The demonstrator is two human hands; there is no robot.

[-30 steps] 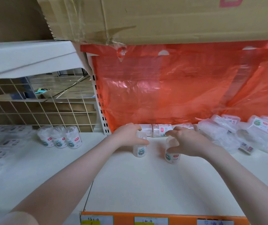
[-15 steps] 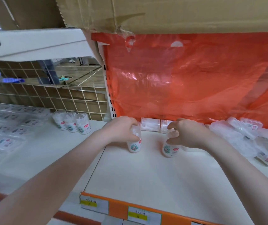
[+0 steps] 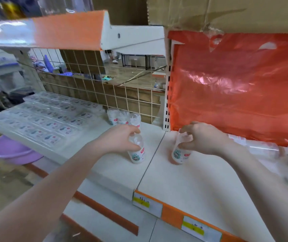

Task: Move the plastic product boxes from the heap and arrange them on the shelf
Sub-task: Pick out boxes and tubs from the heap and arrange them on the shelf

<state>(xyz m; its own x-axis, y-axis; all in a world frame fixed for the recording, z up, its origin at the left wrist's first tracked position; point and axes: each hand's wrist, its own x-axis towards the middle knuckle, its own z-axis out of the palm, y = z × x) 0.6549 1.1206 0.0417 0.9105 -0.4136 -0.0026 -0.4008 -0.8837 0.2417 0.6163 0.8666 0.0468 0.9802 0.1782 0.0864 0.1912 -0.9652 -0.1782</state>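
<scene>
Two plastic boxes (image 3: 137,152) (image 3: 180,154) in hand

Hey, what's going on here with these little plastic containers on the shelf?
A person is stocking a white shelf. The left hand grips one clear round plastic box from above, and the right hand grips another; both boxes stand upright near the seam between two shelf boards. Three similar boxes stand in a row further back on the left, and more lie in a heap at the right under the orange plastic sheet.
</scene>
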